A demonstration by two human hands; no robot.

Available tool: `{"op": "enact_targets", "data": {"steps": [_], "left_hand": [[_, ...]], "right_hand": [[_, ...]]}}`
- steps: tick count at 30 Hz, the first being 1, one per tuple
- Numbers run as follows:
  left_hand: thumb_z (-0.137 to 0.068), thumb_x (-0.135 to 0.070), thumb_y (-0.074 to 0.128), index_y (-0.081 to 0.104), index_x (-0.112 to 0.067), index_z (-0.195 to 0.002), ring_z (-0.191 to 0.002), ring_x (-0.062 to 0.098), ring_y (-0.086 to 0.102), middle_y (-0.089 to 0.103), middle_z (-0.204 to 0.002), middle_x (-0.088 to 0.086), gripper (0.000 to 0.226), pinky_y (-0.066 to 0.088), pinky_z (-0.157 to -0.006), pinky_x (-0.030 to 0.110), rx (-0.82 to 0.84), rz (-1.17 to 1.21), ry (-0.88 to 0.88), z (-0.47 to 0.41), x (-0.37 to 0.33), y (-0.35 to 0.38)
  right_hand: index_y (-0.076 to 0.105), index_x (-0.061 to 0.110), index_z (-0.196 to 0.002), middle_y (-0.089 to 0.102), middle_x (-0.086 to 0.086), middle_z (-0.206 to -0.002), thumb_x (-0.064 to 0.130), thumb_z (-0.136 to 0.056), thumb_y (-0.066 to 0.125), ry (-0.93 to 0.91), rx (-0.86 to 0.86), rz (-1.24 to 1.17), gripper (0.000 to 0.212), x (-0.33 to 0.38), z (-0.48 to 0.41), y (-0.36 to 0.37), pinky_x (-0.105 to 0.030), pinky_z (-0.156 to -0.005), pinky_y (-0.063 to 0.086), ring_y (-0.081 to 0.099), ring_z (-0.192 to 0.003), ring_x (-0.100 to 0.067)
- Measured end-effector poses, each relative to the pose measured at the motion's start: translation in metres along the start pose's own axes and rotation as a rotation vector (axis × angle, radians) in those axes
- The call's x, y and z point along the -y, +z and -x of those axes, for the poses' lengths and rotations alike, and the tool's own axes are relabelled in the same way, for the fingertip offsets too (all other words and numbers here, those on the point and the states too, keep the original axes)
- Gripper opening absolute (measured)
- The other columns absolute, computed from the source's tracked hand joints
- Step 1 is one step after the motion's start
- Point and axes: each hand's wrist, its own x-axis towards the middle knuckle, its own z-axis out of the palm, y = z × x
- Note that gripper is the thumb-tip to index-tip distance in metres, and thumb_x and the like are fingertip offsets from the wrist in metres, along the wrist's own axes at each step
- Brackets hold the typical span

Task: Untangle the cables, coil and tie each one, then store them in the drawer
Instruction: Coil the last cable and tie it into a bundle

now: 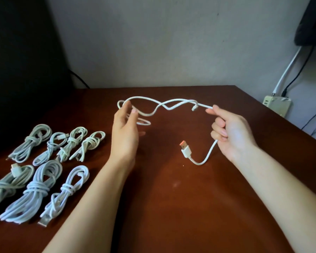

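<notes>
R fingers (219, 125) curled round the white cable (205, 106), thumb and index pinching it at the top of the fist; so the R hand (232, 130) has a firm grip. The short tail drops out of the fist toward 7 o'clock, ending in the USB plug (185, 152), which looks to hang free. L fingers (123, 108) loosely spread, not clamped; a loop of cable drapes round them, so the L hand (125, 130) acts as a hook only. The cable's long axis runs 3-to-9 between the hands, twisted over itself approx midway, w/ a small kink just by the R fingertips. The loose length lies at the L hand, so I judge the L is the one to feed loops toward the R. Seven tied bundles (37, 187) sit in two rows at 8 o'clock of the L hand, well apart from it, on the brown table (171, 207). Plain wall (153, 42) at 12; power strip (276, 105) at 2; no drawer in view.
</notes>
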Motion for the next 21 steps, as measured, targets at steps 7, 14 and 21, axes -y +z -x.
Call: {"op": "enact_targets", "data": {"steps": [7, 14, 21], "left_hand": [[-0.103, -0.020, 0.039, 0.034, -0.024, -0.144, -0.078, 0.011, 0.060, 0.048, -0.110, -0.015, 0.042, 0.053, -0.063, 0.023, -0.160, 0.254, -0.101, -0.009, -0.006, -0.006], [-0.101, -0.016, 0.043, 0.043, -0.019, -0.141, -0.073, 0.007, 0.057, 0.053, -0.106, -0.014, 0.040, 0.051, -0.061, 0.021, -0.117, 0.104, -0.114, -0.009, -0.005, -0.012], [-0.088, -0.018, 0.061, 0.053, -0.019, -0.129, -0.130, 0.031, 0.026, 0.022, -0.147, 0.014, 0.042, 0.021, -0.105, 0.030, -0.201, -0.721, 0.175, 0.005, 0.003, -0.008]], "right_hand": [[0.059, 0.006, -0.084, 0.028, 0.006, -0.049, 0.013, -0.098, 0.050, -0.041, -0.227, -0.218, 0.019, 0.003, 0.000, 0.001, -0.017, -0.032, 0.017, 0.020, -0.033, -0.003], [0.055, 0.009, -0.082, 0.036, 0.003, -0.062, 0.015, -0.101, 0.043, 0.025, -0.379, -0.292, 0.023, 0.004, -0.012, -0.009, -0.017, -0.032, 0.020, 0.026, -0.031, -0.004], [0.053, 0.008, -0.086, 0.037, 0.002, -0.059, 0.016, -0.103, 0.038, 0.061, -0.305, -0.434, 0.025, 0.006, -0.010, -0.006, -0.017, -0.035, 0.022, 0.027, -0.033, -0.006]]}}
